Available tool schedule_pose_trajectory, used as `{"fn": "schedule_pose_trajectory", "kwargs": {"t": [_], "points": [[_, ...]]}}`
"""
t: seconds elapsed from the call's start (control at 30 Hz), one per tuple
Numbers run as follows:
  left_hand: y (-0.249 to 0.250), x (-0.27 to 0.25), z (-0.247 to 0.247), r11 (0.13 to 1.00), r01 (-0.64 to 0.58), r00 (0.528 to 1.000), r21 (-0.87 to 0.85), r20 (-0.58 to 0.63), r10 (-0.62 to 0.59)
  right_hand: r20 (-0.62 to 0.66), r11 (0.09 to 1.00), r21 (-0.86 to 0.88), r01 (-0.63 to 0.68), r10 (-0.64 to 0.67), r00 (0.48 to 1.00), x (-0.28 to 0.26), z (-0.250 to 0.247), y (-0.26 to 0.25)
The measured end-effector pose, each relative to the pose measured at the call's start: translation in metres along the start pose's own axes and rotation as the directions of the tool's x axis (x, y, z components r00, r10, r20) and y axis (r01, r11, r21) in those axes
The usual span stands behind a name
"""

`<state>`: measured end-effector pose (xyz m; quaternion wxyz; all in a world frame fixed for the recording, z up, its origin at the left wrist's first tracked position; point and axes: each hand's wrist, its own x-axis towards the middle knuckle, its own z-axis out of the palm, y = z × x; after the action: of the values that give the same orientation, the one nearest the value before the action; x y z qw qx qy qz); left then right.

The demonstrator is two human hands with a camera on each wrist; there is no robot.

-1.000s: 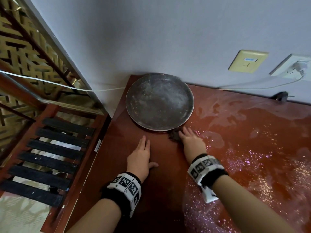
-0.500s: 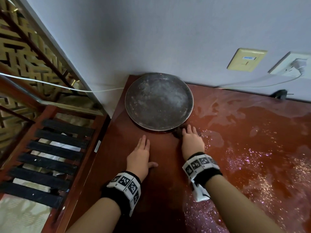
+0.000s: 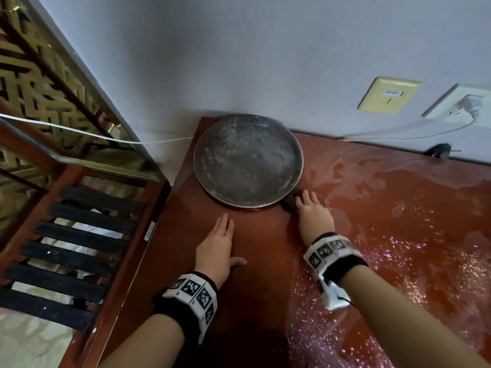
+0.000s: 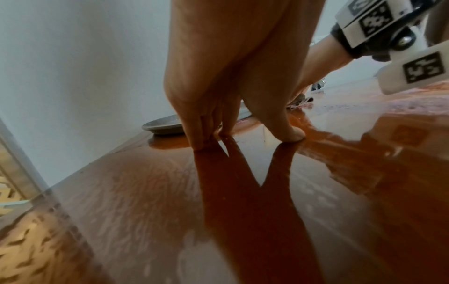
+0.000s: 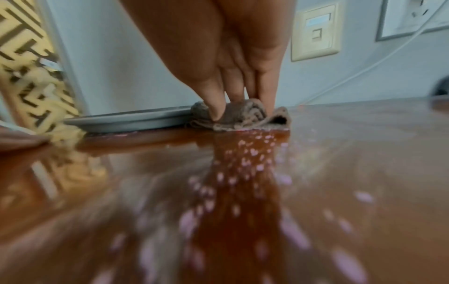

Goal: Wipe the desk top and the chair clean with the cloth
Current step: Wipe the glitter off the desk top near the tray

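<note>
The glossy red-brown desk top (image 3: 398,235) is streaked with wet film and pale specks. A small bunched brown cloth (image 3: 289,204) lies on it against the near right rim of a round grey metal plate (image 3: 247,160). My right hand (image 3: 309,201) presses the cloth down with straight fingers; the right wrist view shows the fingertips (image 5: 216,113) on the folded cloth (image 5: 245,117). My left hand (image 3: 225,227) lies flat on the desk just in front of the plate, fingers together, thumb out. In the left wrist view its fingers (image 4: 201,138) touch the wood.
The plate stands in the desk's far left corner against the wall. Two wall plates (image 3: 389,95) and a plugged white cable (image 3: 398,131) are at the back right. Left of the desk stands a wooden frame with black slats (image 3: 79,235).
My right hand has slid the cloth a little to the right and away from me along the plate's rim. The left hand has stayed put.
</note>
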<state>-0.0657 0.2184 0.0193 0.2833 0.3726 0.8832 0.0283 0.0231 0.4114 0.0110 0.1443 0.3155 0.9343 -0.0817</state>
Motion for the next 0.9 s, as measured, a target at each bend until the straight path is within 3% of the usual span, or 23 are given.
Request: {"fn": "schedule_pose_trajectory", "kwargs": {"t": [0.1,0.13,0.27,0.37,0.4,0.47,0.53,0.6,0.7,0.8,0.9], "points": [[-0.001,0.006,-0.004,1.000,-0.005,1.000,0.007,0.015,0.005,-0.007,0.976,-0.026,0.214,-0.214,0.977,-0.019,0.004,0.010],[-0.001,0.008,-0.004,1.000,-0.008,1.000,0.008,0.021,0.007,-0.013,0.979,-0.004,0.205,-0.205,0.979,-0.015,0.003,0.017],[-0.001,0.011,-0.006,1.000,-0.005,0.999,-0.001,0.049,0.005,-0.082,0.995,0.091,-0.046,0.053,0.995,0.010,-0.003,0.018],[-0.008,0.010,-0.004,0.971,0.024,0.996,-0.236,-0.078,-0.044,-0.064,0.991,0.100,-0.086,0.093,0.994,0.006,0.007,-0.007],[-0.011,0.012,-0.006,0.912,0.043,0.981,-0.407,-0.158,-0.117,-0.067,0.993,0.096,-0.061,0.068,0.995,0.001,0.012,-0.013],[-0.016,0.017,-0.012,0.697,0.032,0.934,-0.717,-0.227,-0.276,-0.179,0.995,0.076,0.067,-0.053,0.982,-0.014,0.023,-0.021],[-0.016,0.024,-0.020,0.553,0.045,0.917,-0.832,-0.186,-0.354,-0.158,0.976,0.054,0.211,-0.200,0.967,-0.030,0.030,-0.026],[-0.014,0.030,-0.028,0.512,0.070,0.905,-0.856,-0.162,-0.394,-0.140,0.957,0.023,0.288,-0.282,0.949,-0.040,0.038,-0.026],[-0.015,0.039,-0.033,0.379,0.062,0.867,-0.924,-0.138,-0.479,-0.166,0.967,0.126,0.221,-0.199,0.966,-0.026,0.033,-0.028],[-0.016,0.046,-0.040,0.093,0.049,0.854,-0.994,-0.007,-0.520,-0.056,0.982,0.146,0.116,-0.109,0.992,-0.011,0.015,-0.042],[-0.015,0.051,-0.042,0.024,0.031,0.861,-0.999,0.014,-0.508,-0.102,0.981,0.148,0.124,-0.110,0.989,-0.017,0.013,-0.052]]}}
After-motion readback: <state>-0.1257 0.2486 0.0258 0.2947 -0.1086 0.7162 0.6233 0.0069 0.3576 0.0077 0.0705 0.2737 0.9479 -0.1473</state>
